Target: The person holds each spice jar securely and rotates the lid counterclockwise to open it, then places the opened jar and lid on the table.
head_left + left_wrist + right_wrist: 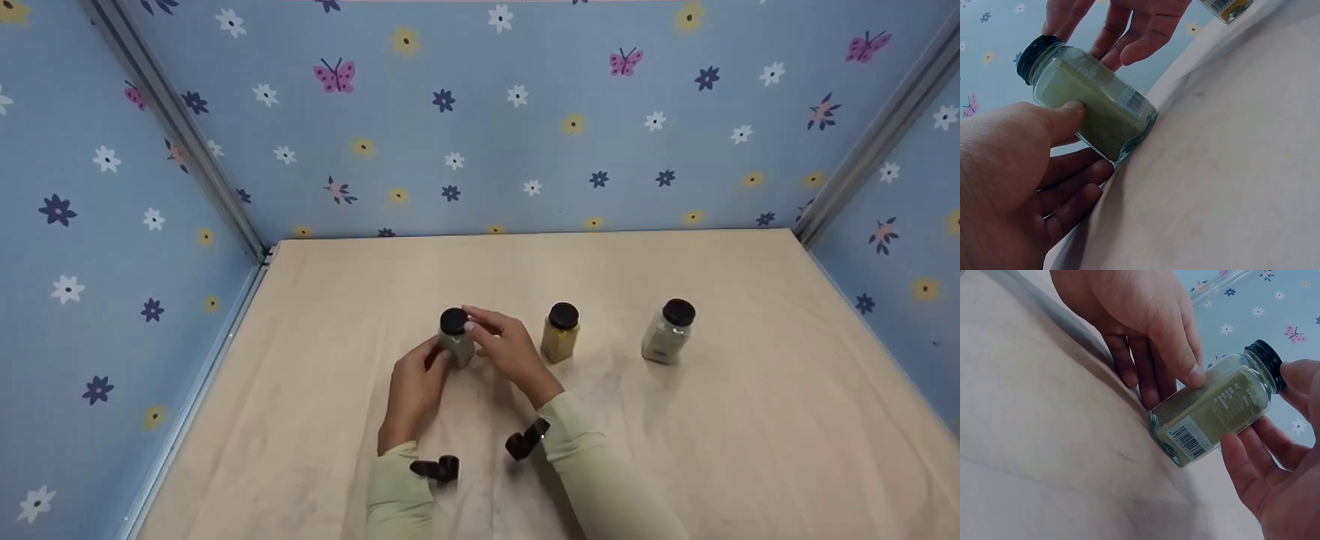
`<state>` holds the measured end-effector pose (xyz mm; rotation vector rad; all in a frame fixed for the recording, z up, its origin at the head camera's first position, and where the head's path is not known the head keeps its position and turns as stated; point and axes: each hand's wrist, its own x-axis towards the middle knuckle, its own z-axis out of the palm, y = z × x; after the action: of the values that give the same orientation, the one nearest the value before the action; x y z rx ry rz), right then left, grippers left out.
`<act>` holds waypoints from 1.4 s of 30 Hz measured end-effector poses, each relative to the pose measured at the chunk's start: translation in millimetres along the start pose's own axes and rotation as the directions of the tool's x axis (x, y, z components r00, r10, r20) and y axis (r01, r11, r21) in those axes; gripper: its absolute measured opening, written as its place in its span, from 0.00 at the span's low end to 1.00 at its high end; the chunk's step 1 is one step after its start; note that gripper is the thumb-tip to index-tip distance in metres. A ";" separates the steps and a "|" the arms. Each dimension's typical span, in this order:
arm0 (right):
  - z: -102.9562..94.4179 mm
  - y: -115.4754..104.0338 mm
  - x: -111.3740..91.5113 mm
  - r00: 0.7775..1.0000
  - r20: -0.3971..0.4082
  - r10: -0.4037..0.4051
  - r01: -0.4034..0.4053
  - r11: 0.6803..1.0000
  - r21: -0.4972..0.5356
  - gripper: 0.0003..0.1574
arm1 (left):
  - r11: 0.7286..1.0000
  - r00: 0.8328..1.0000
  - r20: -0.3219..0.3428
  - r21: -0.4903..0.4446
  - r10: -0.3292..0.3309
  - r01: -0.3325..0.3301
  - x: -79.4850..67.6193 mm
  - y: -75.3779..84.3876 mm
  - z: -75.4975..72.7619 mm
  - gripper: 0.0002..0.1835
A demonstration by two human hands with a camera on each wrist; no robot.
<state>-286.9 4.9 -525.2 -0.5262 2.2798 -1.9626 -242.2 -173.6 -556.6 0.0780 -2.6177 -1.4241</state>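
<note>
A glass spice jar (pixel 459 349) with greenish powder and a black lid (pixel 454 321) stands upright on the cloth between both hands. Its barcode label shows in both wrist views. From the left, my left hand (pixel 417 382) holds the jar's body, thumb on the near face and fingers behind. My right hand (pixel 514 352) pinches the lid with thumb and forefinger, while its other fingers extend beside the glass. Just right of that hand stands a jar of yellow powder (pixel 559 341), also black-lidded. Farther right is a jar of pale greenish powder (pixel 664 339).
A beige cloth (pixel 315 420) with creases covers the table. Blue flowered panels (pixel 525 75) rise at the back and both sides, joined by grey metal posts (pixel 180 127). Each wrist carries a small black camera (pixel 435 469).
</note>
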 end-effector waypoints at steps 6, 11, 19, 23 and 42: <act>-0.4 -6.2 0.7 0.997 -0.010 0.070 -0.071 0.997 -0.039 0.23 | 1.000 1.000 -0.003 -0.013 0.011 -0.011 -1.0 0.6 0.2 0.21; -1.2 -14.7 2.0 0.997 0.040 0.073 -0.067 0.989 -0.133 0.27 | 1.000 1.000 -0.004 -0.024 0.004 -0.004 -1.4 0.0 0.1 0.20; 0.5 -17.2 5.3 0.996 0.087 -0.008 0.032 0.959 -0.281 0.31 | 1.000 1.000 -0.007 -0.012 0.007 -0.007 -1.5 -2.0 -1.8 0.20; 0.2 -13.9 4.6 0.997 0.074 -0.020 0.038 0.965 -0.261 0.32 | 1.000 1.000 -0.003 -0.004 -0.015 0.015 -1.5 -1.7 -1.2 0.21; -1.1 -6.8 -0.5 0.999 0.022 -0.045 0.047 0.993 -0.108 0.24 | 1.000 1.000 -0.008 -0.010 0.006 -0.006 -1.9 -1.0 0.6 0.21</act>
<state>-285.4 5.3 -518.5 -0.6098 2.3935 -1.8531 -240.5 -173.3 -557.9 0.0740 -2.6019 -1.4326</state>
